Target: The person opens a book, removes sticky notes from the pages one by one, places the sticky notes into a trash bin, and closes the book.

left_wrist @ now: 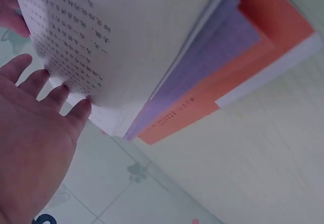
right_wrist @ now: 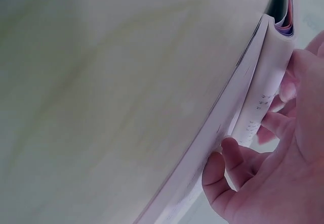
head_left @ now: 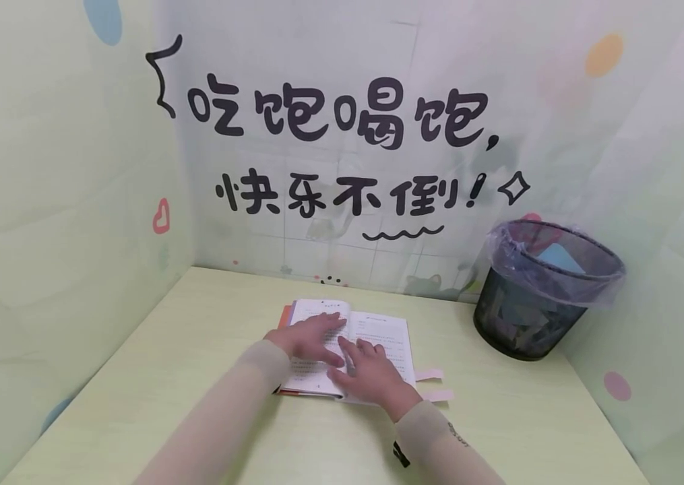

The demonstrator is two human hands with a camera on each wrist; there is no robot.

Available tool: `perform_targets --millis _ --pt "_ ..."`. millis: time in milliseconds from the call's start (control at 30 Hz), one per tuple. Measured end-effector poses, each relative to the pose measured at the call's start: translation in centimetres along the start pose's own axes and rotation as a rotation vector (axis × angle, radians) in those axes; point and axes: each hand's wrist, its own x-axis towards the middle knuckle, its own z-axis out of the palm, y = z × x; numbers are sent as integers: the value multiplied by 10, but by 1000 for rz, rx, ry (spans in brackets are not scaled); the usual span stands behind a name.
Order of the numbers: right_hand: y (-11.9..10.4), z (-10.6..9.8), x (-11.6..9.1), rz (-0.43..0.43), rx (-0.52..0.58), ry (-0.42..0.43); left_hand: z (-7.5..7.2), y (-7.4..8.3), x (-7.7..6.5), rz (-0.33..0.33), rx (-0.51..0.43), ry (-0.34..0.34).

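Note:
An open book (head_left: 385, 328) lies on the table, its printed pages facing up. On the left page (left_wrist: 136, 37), close to the centre fold, rests my left hand (head_left: 311, 337) with its fingers spread. My right hand (head_left: 372, 372) touches the lower part of the right page, its fingers slightly bent; the right wrist view shows those fingertips (right_wrist: 230, 145) at the pages. Purple and orange layers (left_wrist: 177, 114) stick out beyond the left page's outer edge. Neither hand grips the book, and together they cover much of the text near the fold.
Two pale pink strips (head_left: 430, 374) extend past the book's right edge onto the light table (head_left: 153, 364). At the back right stands a dark bin (head_left: 517, 310) with a translucent liner and something light blue inside. Patterned walls (head_left: 342, 155) with large lettering enclose the table.

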Motion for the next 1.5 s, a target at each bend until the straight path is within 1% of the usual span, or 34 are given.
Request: perform_targets --millis 67,133,300,433,500,533,600,700,767,800,867,900,967,1067,1200,1367,1500 --pt "1 0 0 6 -1 -2 1 4 1 -14 -4 -35" --pt "1 0 0 16 5 -5 3 5 2 -28 -2 -49" --pt "4 -2 -1 8 36 -14 5 7 3 -46 -4 -49" --pt "12 -9 -1 -16 117 -17 4 12 3 -59 8 -49" --pt "20 -14 0 -8 159 10 4 15 5 -67 17 -47" --pt "24 -17 0 9 168 32 4 16 6 -74 22 -47" --pt "35 -22 1 80 156 87 4 17 7 -91 33 -45" --pt "55 -29 0 248 66 139 5 18 10 -109 53 -46" --pt "68 -32 -2 361 8 123 6 18 11 -123 64 -51" --pt "74 -32 -3 399 -12 110 7 19 11 -130 65 -56" --pt "83 -32 -5 442 -34 74 7 19 11 -142 67 -62" --pt "86 -32 -6 456 -28 63 7 19 11 -150 65 -65" --pt "91 -31 -7 460 -13 44 8 19 11 -158 62 -66" --pt "93 -28 -8 439 11 29 9 19 11 -165 55 -69" --pt "91 -24 -8 430 37 36 10 19 10 -168 38 -75" --pt "87 -23 -9 442 28 53 11 18 9 -165 51 -78" --pt "84 -22 -9 434 10 61 11 16 8 -158 60 -74"
